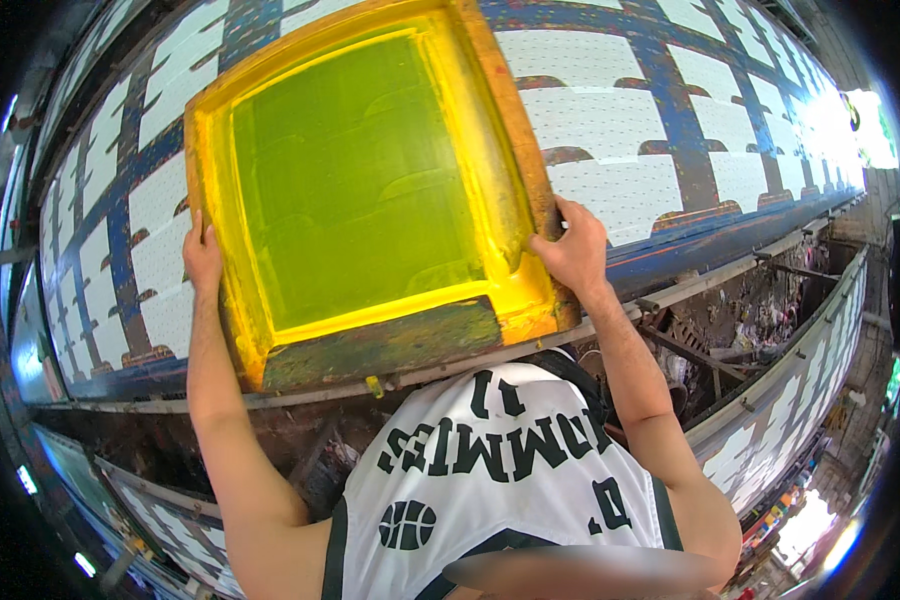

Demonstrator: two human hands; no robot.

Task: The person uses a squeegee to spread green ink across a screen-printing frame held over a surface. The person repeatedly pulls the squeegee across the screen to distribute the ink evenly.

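A large screen-printing frame (490, 110) with a yellow wooden border and green mesh (355, 180) lies flat on a long printing table. My left hand (201, 256) grips the frame's left edge. My right hand (573, 250) grips its right edge near the lower corner. A dark squeegee bar (380, 345) rests along the frame's near side, inside the border. White fabric pieces (610, 95) laid out on the blue table surface show around the frame and faintly through the mesh.
The long table (685, 120) runs off to the upper right, covered with rows of white pieces. A metal rail (670, 292) lines its near edge. Below it lies a dirty gap with debris (760, 320), then another table (800, 400) at right.
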